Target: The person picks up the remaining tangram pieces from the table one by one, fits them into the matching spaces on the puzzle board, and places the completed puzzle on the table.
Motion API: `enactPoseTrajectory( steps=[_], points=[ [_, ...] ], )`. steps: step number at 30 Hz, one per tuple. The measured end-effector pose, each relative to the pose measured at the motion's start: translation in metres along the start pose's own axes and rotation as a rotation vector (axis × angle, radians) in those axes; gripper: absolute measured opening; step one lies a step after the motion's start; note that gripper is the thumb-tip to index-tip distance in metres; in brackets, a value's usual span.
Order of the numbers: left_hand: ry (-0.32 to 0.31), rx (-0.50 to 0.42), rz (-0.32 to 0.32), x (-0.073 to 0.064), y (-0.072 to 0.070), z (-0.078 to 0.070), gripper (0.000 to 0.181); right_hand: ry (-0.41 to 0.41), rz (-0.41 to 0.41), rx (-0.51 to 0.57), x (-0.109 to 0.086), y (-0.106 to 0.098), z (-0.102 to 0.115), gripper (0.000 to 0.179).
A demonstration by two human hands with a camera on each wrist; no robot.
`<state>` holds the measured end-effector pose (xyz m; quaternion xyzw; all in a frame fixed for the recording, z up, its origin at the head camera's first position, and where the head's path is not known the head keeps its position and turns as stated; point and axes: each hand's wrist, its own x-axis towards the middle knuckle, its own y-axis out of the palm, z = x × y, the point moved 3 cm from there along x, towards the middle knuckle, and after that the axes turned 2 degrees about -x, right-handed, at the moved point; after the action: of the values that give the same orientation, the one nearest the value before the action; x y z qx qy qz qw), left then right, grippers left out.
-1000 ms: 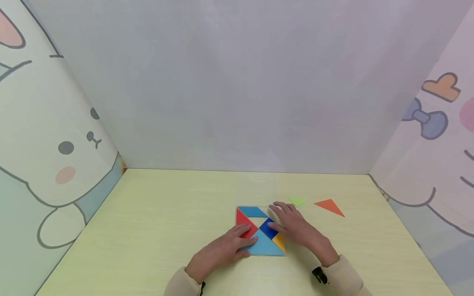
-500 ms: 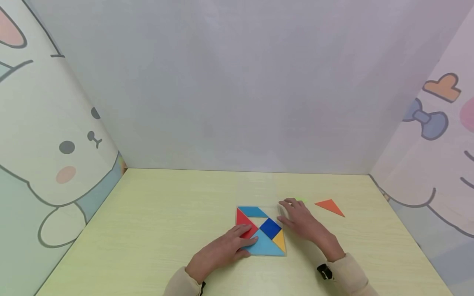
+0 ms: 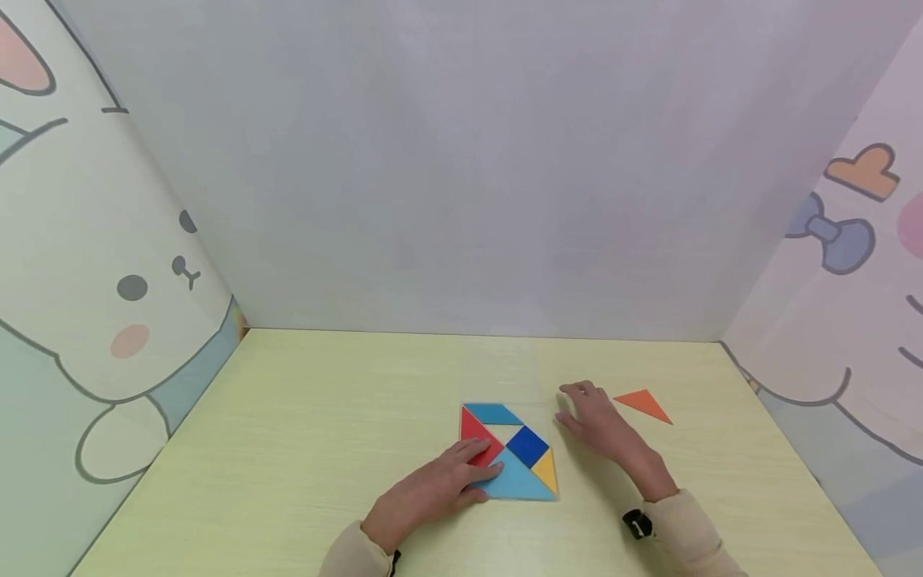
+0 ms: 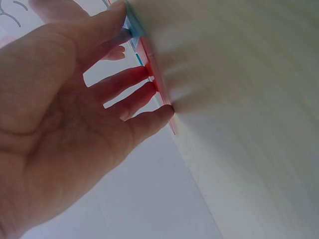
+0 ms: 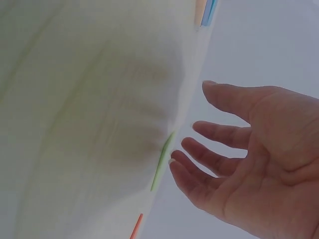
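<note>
Flat tangram pieces lie together in a square on the table. They are a red triangle (image 3: 470,423), a light-blue triangle (image 3: 517,483), a dark-blue square (image 3: 527,446), a yellow triangle (image 3: 547,471) and a blue parallelogram (image 3: 493,413). Fingers of my left hand (image 3: 433,483) rest on the red triangle, the thumb side reaching the light-blue one. Held over the table right of the square, my right hand (image 3: 600,423) has loosely bent fingers and nothing in them. Close by its fingertips in the right wrist view lies a green triangle (image 5: 162,163), hidden by that hand in the head view.
An orange triangle (image 3: 646,405) lies on the table (image 3: 346,401) right of my right hand. Bare table shows between the parallelogram and the square piece. A grey-white wall (image 3: 461,200) stands behind, with cartoon-printed panels (image 3: 65,264) at both sides.
My right hand has lifted off the dark-blue square and moved right and away from me, now covering the green triangle in the head view. The left hand stays put.
</note>
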<state>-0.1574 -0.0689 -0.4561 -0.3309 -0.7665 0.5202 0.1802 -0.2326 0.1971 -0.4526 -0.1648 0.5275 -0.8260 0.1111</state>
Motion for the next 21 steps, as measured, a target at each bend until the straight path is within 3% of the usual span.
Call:
enactPoseTrajectory(
  steps=[11,21],
  points=[
    [-0.003,0.001,-0.002,0.000,0.000,0.000,0.052,0.087,0.005,0.040,0.004,0.000,-0.014,0.042],
    [-0.005,-0.003,0.002,0.001,0.000,0.000,0.052,0.077,-0.022,0.011,0.007,-0.002,-0.023,0.036]
  ],
)
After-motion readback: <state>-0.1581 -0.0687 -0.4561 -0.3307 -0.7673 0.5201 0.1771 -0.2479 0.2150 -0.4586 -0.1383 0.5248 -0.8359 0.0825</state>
